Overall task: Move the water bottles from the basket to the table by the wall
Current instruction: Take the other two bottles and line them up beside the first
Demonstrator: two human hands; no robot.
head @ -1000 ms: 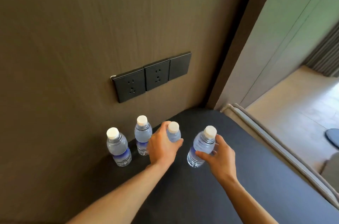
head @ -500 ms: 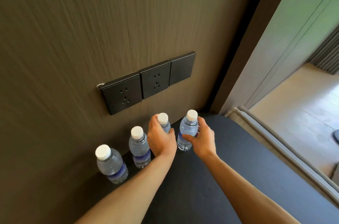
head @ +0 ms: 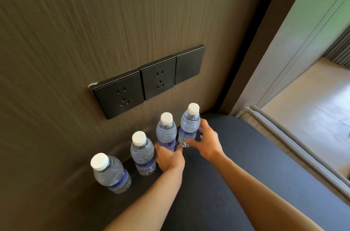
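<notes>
Several clear water bottles with white caps and blue labels stand in a row along the brown wall on the dark table [head: 217, 183]. The two left ones, the nearest bottle [head: 109, 174] and the bottle beside it [head: 143, 155], stand untouched. My left hand [head: 169, 158] sits low at the base of the third bottle [head: 165, 132], fingers loosened and apart. My right hand [head: 206, 141] is spread open beside the rightmost bottle [head: 190, 122], thumb near its base. The basket is out of view.
A strip of black wall sockets [head: 147, 81] sits just above the bottles. The table's padded grey edge [head: 284, 136] runs along the right, with a wooden floor [head: 312, 98] and a pale door beyond it.
Both hands carried a bottle toward the wall, set it upright in the row, and have let go and slid down. The camera moved closer.
</notes>
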